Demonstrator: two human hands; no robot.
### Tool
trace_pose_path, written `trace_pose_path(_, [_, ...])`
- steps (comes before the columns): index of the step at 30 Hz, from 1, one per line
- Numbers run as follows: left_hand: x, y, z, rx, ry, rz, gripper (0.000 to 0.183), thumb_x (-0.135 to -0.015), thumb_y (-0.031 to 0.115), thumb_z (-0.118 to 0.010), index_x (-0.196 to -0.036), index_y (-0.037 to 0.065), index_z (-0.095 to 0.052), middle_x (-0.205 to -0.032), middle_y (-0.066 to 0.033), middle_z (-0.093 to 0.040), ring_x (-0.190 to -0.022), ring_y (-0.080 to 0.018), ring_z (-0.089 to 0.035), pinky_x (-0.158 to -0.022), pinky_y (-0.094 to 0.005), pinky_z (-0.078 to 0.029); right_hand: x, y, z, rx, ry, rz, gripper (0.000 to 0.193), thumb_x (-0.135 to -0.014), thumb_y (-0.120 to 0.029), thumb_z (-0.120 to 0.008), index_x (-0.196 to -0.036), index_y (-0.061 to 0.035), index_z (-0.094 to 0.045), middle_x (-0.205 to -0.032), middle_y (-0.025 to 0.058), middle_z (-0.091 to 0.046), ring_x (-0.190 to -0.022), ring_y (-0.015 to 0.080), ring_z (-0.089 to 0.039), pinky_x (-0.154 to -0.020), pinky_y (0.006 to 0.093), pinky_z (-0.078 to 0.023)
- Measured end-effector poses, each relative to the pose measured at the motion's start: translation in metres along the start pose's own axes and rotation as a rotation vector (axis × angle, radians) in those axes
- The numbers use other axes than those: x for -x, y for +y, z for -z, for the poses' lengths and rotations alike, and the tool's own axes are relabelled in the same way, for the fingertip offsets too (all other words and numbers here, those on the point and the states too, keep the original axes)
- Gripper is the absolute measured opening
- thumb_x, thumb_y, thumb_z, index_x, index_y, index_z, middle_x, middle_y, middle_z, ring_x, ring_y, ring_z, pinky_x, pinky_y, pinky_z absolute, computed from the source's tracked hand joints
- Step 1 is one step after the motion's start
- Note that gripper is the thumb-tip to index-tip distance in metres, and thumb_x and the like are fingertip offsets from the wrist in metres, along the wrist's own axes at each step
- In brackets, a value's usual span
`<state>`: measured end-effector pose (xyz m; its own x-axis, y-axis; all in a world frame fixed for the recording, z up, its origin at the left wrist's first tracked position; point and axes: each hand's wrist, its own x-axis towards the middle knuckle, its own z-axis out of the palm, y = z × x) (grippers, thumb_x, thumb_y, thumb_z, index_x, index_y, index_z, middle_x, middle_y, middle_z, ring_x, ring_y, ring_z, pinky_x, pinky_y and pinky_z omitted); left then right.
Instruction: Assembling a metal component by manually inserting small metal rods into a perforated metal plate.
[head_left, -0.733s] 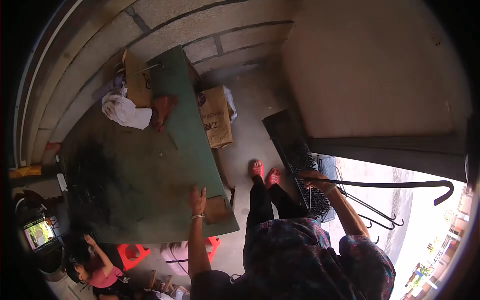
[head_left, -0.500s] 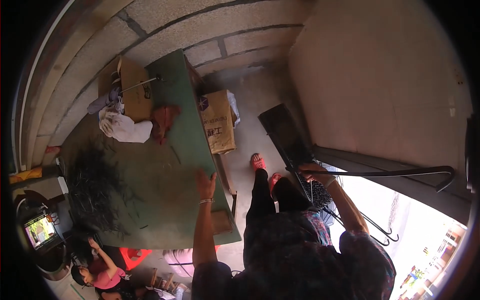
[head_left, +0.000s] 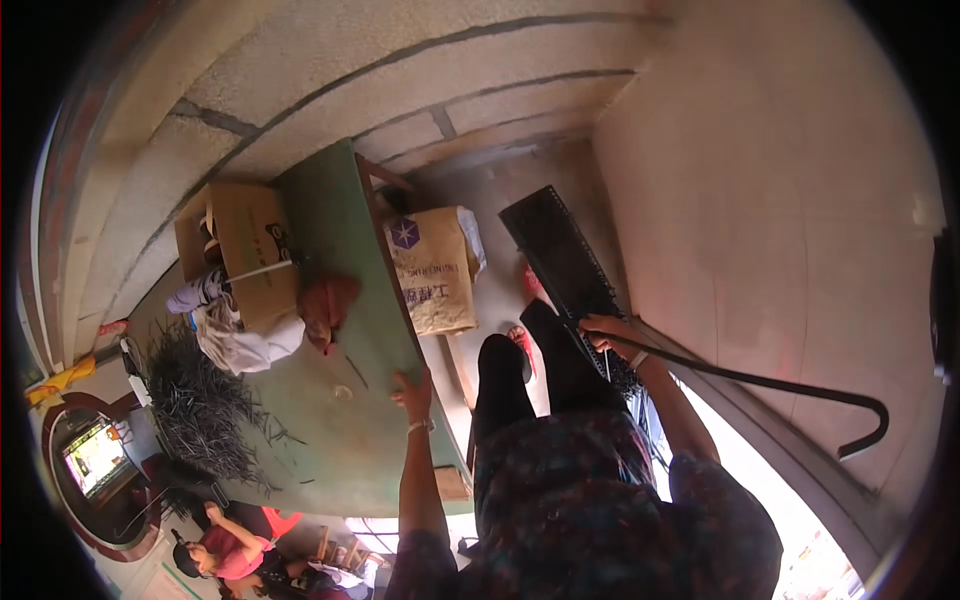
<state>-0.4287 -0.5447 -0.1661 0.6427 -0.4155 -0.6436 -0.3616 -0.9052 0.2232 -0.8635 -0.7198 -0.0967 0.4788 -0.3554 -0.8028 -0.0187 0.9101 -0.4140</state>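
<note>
Gripping a hooked black rod [head_left: 765,381] in curled fingers, the right hand [head_left: 607,334] has it beside the black rack [head_left: 553,240], picked up but not yet set down, while the left hand [head_left: 412,397], fingers spread and apparently empty, touches the table [head_left: 335,455].

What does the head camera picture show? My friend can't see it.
A person's right hand grips a black hooked rod, while the left hand is at the edge of a green table. On it are a pile of dark strips, a cardboard box and a white bundle.
</note>
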Motion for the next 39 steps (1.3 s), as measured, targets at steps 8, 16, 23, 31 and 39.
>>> trace_pose_path(8, [0.013,0.019,0.013,0.026,-0.038,0.038,0.114,-0.076,0.071,-0.059,-0.149,0.008,0.001,-0.132,-0.0576,0.003,-0.125,-0.0724,-0.003,-0.103,-0.0663,-0.023,-0.035,-0.042,0.015,0.017,-0.047,-0.022,0.026,-0.096,-0.028,-0.053,-0.082,-0.0068,-0.052,-0.058,-0.0059,-0.033,-0.040,0.0037,-0.024,-0.038,0.0230,-0.014])
trace_pose_path(16, [0.016,0.006,0.009,-0.111,0.081,0.006,0.110,-0.076,0.070,-0.060,-0.148,0.007,-0.008,-0.122,-0.0536,-0.021,-0.117,-0.0679,-0.030,-0.097,-0.0590,-0.037,-0.054,-0.078,0.005,0.016,-0.087,-0.124,0.023,-0.095,-0.026,-0.055,-0.084,-0.0061,-0.051,-0.060,-0.0045,-0.034,-0.040,0.0051,-0.024,-0.038,0.0240,-0.020])
trace_pose_path(23, [0.016,0.032,0.008,0.005,-0.045,0.052,0.110,-0.077,0.068,-0.061,-0.149,0.008,-0.003,-0.129,-0.0557,-0.011,-0.124,-0.0699,-0.015,-0.103,-0.0605,-0.029,-0.073,-0.092,0.035,-0.062,-0.130,-0.135,0.025,-0.096,-0.028,-0.055,-0.084,-0.0070,-0.050,-0.055,-0.0052,-0.030,-0.040,0.0060,-0.023,-0.039,0.0231,-0.019])
trace_pose_path(31, [0.024,0.027,0.014,0.075,-0.089,0.065,0.110,-0.079,0.061,-0.062,-0.149,0.008,0.003,-0.134,-0.0548,0.011,-0.127,-0.0696,0.005,-0.107,-0.0646,-0.015,-0.108,-0.101,0.048,0.039,-0.078,-0.150,0.023,-0.096,-0.027,-0.055,-0.086,-0.0074,-0.049,-0.060,-0.0049,-0.034,-0.041,0.0047,-0.025,-0.038,0.0226,-0.020])
trace_pose_path(39, [0.031,0.022,0.014,0.082,-0.137,0.079,0.114,-0.078,0.062,-0.064,-0.149,0.007,0.006,-0.134,-0.0544,0.011,-0.128,-0.0675,0.007,-0.109,-0.0620,-0.014,-0.186,-0.090,0.061,0.146,-0.062,-0.229,0.023,-0.093,-0.026,-0.059,-0.083,-0.0057,-0.056,-0.062,-0.0015,-0.046,-0.042,0.0057,-0.034,-0.035,0.0218,-0.025])
